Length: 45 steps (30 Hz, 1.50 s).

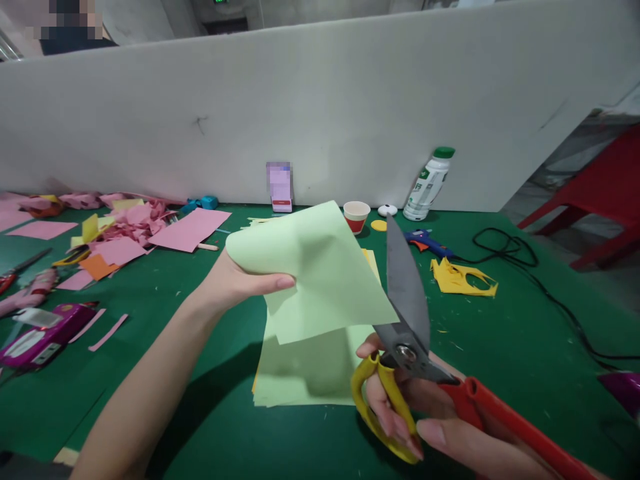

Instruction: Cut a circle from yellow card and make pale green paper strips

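Note:
My left hand [250,277] grips a light green sheet of paper [320,267], thumb on top and fingers hidden behind it; the sheet curls over at its left side. In my right hand [425,407] is a pair of scissors [407,313] with one yellow and one red handle. The scissor blades are spread apart, and the right corner of the sheet lies between them. Below, a stack of green paper [310,380] lies on the green table [220,427], with some yellow showing at its edges.
Behind the stack are a paper cup [356,217], a phone [280,188] and a leaning white bottle [429,185] against a white partition [320,100]. A blue glue gun [427,243] and a yellow paper scrap [463,279] lie right. Pink paper scraps [135,227] and a purple device [47,337] are left.

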### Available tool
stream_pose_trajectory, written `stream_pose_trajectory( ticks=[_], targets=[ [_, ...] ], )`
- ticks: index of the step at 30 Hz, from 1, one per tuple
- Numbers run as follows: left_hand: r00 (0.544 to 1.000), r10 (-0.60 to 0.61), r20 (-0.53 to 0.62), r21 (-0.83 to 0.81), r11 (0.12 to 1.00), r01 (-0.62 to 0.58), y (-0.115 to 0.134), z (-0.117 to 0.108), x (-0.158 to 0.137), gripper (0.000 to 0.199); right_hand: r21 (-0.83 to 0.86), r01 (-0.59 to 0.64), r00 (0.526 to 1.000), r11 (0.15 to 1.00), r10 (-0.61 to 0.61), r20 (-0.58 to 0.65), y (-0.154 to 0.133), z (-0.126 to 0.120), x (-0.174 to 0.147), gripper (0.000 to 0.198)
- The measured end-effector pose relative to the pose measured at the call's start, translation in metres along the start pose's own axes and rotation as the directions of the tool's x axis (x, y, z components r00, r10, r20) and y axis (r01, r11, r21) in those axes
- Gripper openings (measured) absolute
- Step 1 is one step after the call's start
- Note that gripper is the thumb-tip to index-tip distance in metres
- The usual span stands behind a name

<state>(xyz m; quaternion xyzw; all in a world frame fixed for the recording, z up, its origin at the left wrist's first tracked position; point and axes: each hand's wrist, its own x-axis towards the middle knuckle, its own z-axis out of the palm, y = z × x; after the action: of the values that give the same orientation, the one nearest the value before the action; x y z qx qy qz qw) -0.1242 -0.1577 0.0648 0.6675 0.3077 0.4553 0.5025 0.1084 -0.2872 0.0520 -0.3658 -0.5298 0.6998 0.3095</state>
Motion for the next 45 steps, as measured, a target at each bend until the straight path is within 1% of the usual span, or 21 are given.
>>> stream_pose_trajectory(
  ticks=[2, 5, 12, 14, 18, 22, 26, 29, 33, 35, 38, 40, 42, 44, 45],
  targets=[
    [1.0, -0.002, 0.001, -0.01, 1.0, 0.002, 0.0, 0.003, -0.001, 0.043, 0.083, 0.035, 0.998, 0.996, -0.038, 0.04, 0.006, -0.001, -0.001, 0.042],
    [1.0, 0.005, -0.019, -0.027, 1.0, -0.006, -0.001, 0.006, -0.002, 0.044, 0.14, 0.017, 1.0, 0.99, -0.017, 0.003, 0.009, 0.0, -0.001, 0.039],
    [0.999, 0.035, -0.018, -0.017, 0.999, -0.035, -0.002, 0.005, -0.002, 0.038, 0.092, -0.062, 0.997, 0.994, 0.065, -0.029, -0.001, 0.003, -0.001, 0.044],
    [0.999, 0.036, -0.023, -0.009, 0.999, -0.036, -0.002, 0.005, -0.003, 0.038, 0.077, -0.059, 0.997, 0.995, 0.063, -0.04, -0.001, 0.003, -0.002, 0.043],
    [0.999, 0.011, -0.046, 0.01, 1.0, -0.01, -0.002, 0.003, -0.003, 0.042, 0.064, -0.057, 0.998, 0.996, 0.059, -0.014, 0.0, 0.002, -0.003, 0.044],
    [1.0, 0.028, -0.006, -0.011, 1.0, -0.028, -0.003, 0.001, -0.003, 0.041, 0.068, -0.079, 0.993, 0.995, 0.084, -0.078, -0.001, 0.004, -0.003, 0.044],
    [1.0, 0.015, 0.01, -0.016, 1.0, -0.015, -0.003, 0.001, -0.003, 0.038, 0.051, -0.103, 0.989, 0.993, 0.108, -0.106, -0.003, 0.007, -0.004, 0.045],
    [1.0, 0.018, 0.008, -0.016, 1.0, -0.018, -0.002, 0.001, -0.002, 0.039, 0.041, -0.111, 0.985, 0.993, 0.116, -0.126, -0.002, 0.008, -0.004, 0.045],
    [0.999, 0.033, -0.035, 0.011, 0.999, -0.032, -0.003, 0.002, 0.0, 0.041, 0.046, -0.12, 0.979, 0.992, 0.126, -0.159, 0.001, 0.006, -0.003, 0.042],
    [0.998, 0.044, -0.046, 0.02, 0.999, -0.043, -0.004, 0.002, 0.0, 0.043, 0.048, -0.117, 0.982, 0.992, 0.123, -0.146, 0.001, 0.005, -0.002, 0.039],
    [0.997, 0.054, -0.053, 0.024, 0.998, -0.053, -0.005, 0.003, 0.0, 0.044, 0.078, -0.094, 0.992, 0.992, 0.1, -0.074, -0.003, 0.004, 0.001, 0.041],
    [0.995, 0.059, -0.076, 0.019, 0.998, -0.058, -0.004, 0.004, 0.0, 0.043, 0.105, -0.087, 0.995, 0.991, 0.091, -0.037, -0.006, 0.004, 0.001, 0.045],
    [0.988, 0.063, -0.139, -0.023, 0.998, -0.067, -0.003, 0.006, 0.002, 0.042, 0.107, -0.061, 0.997, 0.992, 0.065, -0.04, -0.008, 0.006, 0.0, 0.043],
    [0.962, 0.09, -0.257, -0.112, 0.986, -0.122, -0.001, 0.007, 0.006, 0.042, 0.071, 0.006, 0.999, 0.997, -0.003, -0.032, -0.006, 0.006, -0.002, 0.036],
    [0.937, 0.117, -0.33, -0.159, 0.971, -0.177, 0.0, 0.007, 0.009, 0.041, 0.047, 0.037, 0.999, 0.998, -0.036, -0.027, -0.005, 0.005, -0.002, 0.033]
  ],
)
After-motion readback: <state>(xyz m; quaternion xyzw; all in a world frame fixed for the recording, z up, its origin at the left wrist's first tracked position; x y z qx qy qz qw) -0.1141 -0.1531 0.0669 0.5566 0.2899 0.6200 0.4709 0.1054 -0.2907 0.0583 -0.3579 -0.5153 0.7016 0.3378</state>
